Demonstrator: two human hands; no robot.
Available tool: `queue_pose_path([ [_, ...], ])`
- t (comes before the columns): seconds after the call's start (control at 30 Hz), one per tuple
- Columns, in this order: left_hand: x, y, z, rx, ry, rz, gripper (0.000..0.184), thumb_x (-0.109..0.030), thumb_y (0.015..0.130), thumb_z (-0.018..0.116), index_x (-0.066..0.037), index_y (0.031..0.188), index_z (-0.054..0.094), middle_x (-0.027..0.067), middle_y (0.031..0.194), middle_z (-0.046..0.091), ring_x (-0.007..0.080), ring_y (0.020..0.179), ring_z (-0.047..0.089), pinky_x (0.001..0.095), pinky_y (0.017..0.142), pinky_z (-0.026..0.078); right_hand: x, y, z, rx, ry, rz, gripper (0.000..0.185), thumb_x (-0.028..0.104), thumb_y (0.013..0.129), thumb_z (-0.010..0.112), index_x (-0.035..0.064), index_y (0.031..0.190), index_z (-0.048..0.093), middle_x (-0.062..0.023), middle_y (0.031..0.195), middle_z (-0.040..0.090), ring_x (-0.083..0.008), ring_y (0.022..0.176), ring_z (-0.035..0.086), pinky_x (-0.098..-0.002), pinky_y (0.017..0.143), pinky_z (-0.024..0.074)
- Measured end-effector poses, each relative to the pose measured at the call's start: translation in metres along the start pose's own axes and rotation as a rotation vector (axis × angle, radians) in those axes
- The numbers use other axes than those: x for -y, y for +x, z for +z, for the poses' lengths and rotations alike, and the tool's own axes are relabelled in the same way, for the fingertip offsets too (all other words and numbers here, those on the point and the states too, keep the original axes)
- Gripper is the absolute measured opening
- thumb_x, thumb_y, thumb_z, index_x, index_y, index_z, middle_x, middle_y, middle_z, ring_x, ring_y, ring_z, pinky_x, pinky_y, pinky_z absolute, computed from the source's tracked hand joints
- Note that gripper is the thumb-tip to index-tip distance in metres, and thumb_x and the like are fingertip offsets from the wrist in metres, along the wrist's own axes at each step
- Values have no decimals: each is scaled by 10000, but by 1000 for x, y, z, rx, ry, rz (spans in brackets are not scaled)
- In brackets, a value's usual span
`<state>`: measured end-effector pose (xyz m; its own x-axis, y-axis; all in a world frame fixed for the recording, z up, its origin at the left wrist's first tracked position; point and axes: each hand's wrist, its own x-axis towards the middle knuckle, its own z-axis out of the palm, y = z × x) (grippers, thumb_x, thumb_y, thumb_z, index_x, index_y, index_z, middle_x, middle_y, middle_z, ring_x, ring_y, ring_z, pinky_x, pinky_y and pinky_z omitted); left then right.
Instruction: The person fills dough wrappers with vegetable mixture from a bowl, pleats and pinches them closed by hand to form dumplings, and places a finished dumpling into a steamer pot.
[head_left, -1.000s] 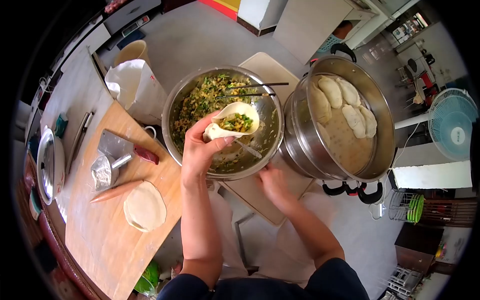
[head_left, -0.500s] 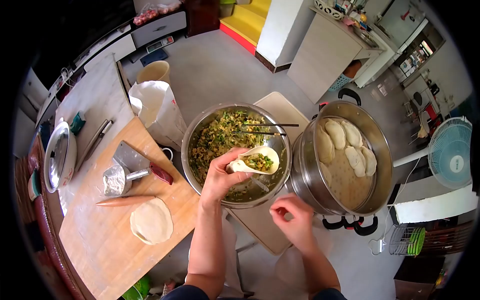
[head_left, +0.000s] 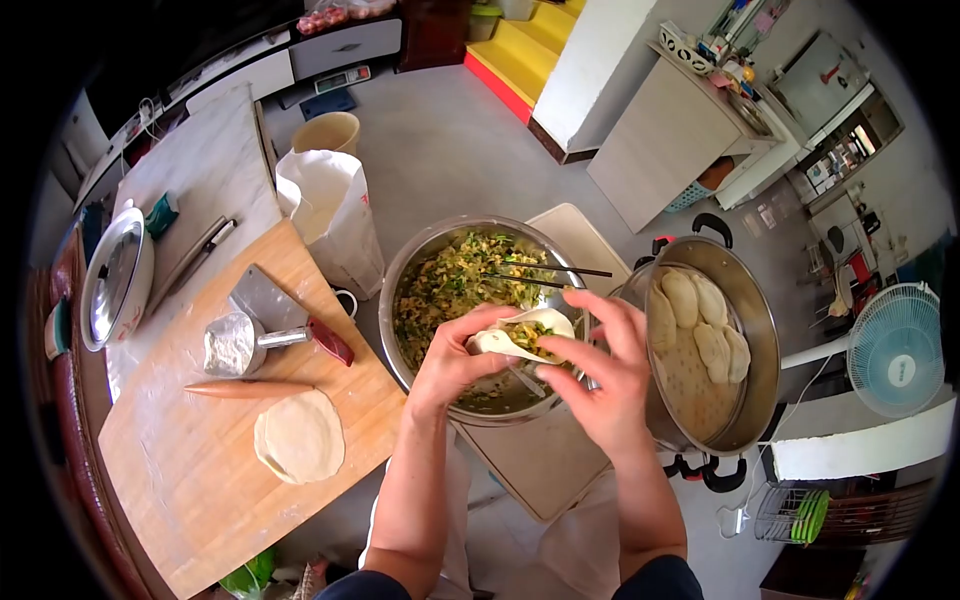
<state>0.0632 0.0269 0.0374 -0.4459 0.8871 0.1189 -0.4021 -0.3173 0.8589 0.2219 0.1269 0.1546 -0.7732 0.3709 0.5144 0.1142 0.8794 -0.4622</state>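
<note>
The right hand [head_left: 610,380] is now joining the left at the filled wrapper [head_left: 490,342]; half a second ago it was hanging apart, fingers curled, off the near right side of the steel bowl [head_left: 487,405]. The left hand [head_left: 445,360] is pinching the wrapper from its left side, thumb against fingers, and is keeping it bent into an open cup above the bowl. The right hand is spreading its fingers, with the thumb and one finger seemingly touching the wrapper's right edge; whether they are pinching it, one cannot tell. Filling [head_left: 530,335] is showing in the open middle, so the edges are not yet meeting. The work is probably passing from holding with one hand to shaping with two.

The bowl is holding more loose filling [head_left: 440,290] beneath the hands, and chopsticks [head_left: 560,268] are lying across its far right part. To the bowl's right, a steamer pot [head_left: 764,325] is holding folded dumplings [head_left: 680,297]. To its left, flat dough [head_left: 300,437] is resting on a wooden board [head_left: 180,480], beside a rolling pin [head_left: 250,389].
</note>
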Motion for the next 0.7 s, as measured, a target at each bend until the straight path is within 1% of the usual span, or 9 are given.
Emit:
queue_pose_path([
  [0.07,-3,-1,-1,9,18,-2,495,35,758,776,6,1235,648,10,1128,630,99,996,599,238,865,481,3,6,10,-18,-34,-126,332,76,675,819,114,998,755,-95,1366,569,-364,1246,469,-428,958,473],
  [0.1,-3,-1,-2,15,28,-4,490,39,764,764,0,1239,651,8,1132,630,96,990,599,234,856,478,-1,5,16,-4,-41,-120,356,116,666,827,128,1015,759,-106,1392,549,-397,1274,439,-463,1037,418],
  [0.2,-3,-1,-2,18,36,38,484,36,764,762,-2,1234,654,8,1145,631,94,992,598,232,854,479,-14,4,25,-6,-80,-136,370,112,663,828,127,1026,759,-105,1385,556,-386,1269,452,-459,1027,423],
  [0.3,-1,0,-7,28,37,26,513,43,759,781,31,1249,627,16,1123,637,105,984,620,250,847,518,-14,3,15,4,98,-89,370,91,673,826,102,1036,753,-108,1372,563,-344,1238,485,-437,993,445],
  [0.4,-2,0,-8,16,15,-10,547,33,747,800,24,1265,624,29,1139,668,111,984,639,255,857,535,-27,-10,12,-106,287,106,387,78,681,825,72,1060,742,-106,1327,580,-300,1183,525,-408,944,468],
  [0.43,-1,-1,-9,10,-2,-21,557,29,741,807,21,1267,624,35,1142,675,114,991,642,260,866,537,-36,-16,15,-127,363,79,406,11,730,800,15,1125,707,-101,1253,601,-233,1095,573,-345,886,500],
  [0.53,0,-2,-12,-9,-39,-51,578,18,725,826,13,1268,627,45,1145,692,118,1006,648,269,887,539,-44,-36,24,-126,837,377,404,-66,784,749,-39,1178,663,-94,1180,608,-175,1037,595,-293,858,516],
  [0.57,-2,-3,-12,-14,-42,-63,580,14,720,831,11,1264,630,46,1140,696,118,1006,648,269,889,538,-51,-39,26,-96,879,344,386,-126,823,697,-77,1200,631,-95,1136,606,-129,985,600,-256,848,519],
  [0.7,-3,-1,-11,14,3,-53,573,6,712,840,8,1248,640,44,1140,693,117,1000,649,273,890,537,-61,-45,40,-117,891,349,349,-123,833,692,-87,1175,633,-103,1122,603,-134,932,613,-260,819,524],
])
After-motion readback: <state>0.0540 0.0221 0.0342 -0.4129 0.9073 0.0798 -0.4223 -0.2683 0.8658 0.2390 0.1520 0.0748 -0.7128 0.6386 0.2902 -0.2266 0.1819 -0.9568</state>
